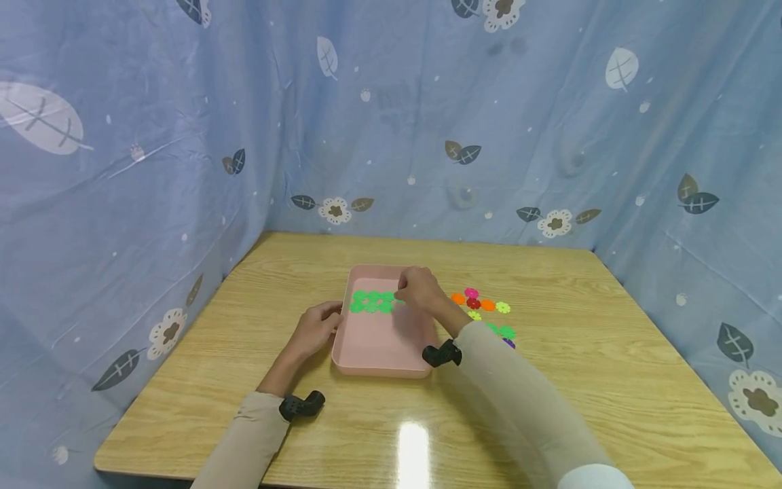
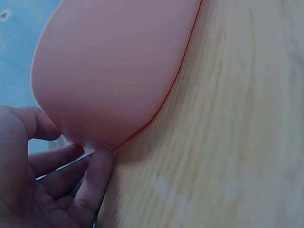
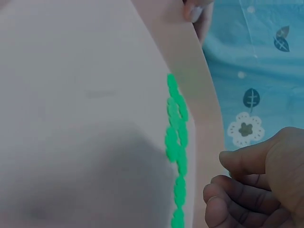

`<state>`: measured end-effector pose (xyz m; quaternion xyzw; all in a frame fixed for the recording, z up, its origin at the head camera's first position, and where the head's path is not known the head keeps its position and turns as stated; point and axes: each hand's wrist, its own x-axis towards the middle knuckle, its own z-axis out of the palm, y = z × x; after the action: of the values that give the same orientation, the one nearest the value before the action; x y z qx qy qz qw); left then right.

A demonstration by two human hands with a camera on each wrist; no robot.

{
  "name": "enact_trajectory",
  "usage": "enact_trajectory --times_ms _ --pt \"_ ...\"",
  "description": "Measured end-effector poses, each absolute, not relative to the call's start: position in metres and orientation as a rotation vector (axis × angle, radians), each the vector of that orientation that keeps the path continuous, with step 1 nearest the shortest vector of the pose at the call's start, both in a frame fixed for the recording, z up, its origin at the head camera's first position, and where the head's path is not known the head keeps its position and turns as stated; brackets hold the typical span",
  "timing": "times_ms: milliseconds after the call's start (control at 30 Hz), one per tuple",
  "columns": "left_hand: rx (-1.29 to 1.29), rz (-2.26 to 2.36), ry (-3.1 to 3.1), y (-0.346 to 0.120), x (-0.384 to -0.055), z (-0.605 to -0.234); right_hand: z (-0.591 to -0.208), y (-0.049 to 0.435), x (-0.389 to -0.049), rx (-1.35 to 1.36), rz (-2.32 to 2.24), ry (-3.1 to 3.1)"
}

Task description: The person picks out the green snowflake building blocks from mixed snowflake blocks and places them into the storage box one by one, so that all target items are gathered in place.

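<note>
A pink tray (image 1: 381, 350) lies on the table, with several green flower-shaped discs (image 1: 372, 297) grouped flat across it. My left hand (image 1: 314, 329) holds the tray's left wall, a fingertip over the rim and the thumb (image 2: 97, 173) against the outer side. Inside the tray's right part, my right hand (image 1: 420, 288) hovers low beside the end of the green row. Its thumb and fingers are loosely curled, and nothing shows between them in the right wrist view. A green disc (image 1: 400, 299) shows partly beside the right fingertips; the hand hides part of it.
Right of the tray lie loose discs: orange (image 1: 488, 305), pink (image 1: 471, 293), red (image 1: 473, 303), yellow (image 1: 503, 307), green (image 1: 507, 332) and purple (image 1: 508, 343). The right forearm partly covers them. A blue patterned curtain (image 1: 391, 122) borders the wooden table (image 1: 611, 380).
</note>
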<state>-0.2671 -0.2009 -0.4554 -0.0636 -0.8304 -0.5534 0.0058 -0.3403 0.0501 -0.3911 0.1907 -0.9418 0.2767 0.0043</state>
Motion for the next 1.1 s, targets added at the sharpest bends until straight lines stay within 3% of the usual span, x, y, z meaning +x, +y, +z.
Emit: enact_trajectory --times_ms 433,1100 --pt "-0.174 -1.714 -2.615 -0.201 -0.268 -0.459 -0.374 0.093 -0.336 0.555 0.837 -2.941" --pt "-0.183 -1.693 -2.608 -0.2 -0.269 -0.458 -0.381 0.156 -0.327 0.528 0.747 -2.976"
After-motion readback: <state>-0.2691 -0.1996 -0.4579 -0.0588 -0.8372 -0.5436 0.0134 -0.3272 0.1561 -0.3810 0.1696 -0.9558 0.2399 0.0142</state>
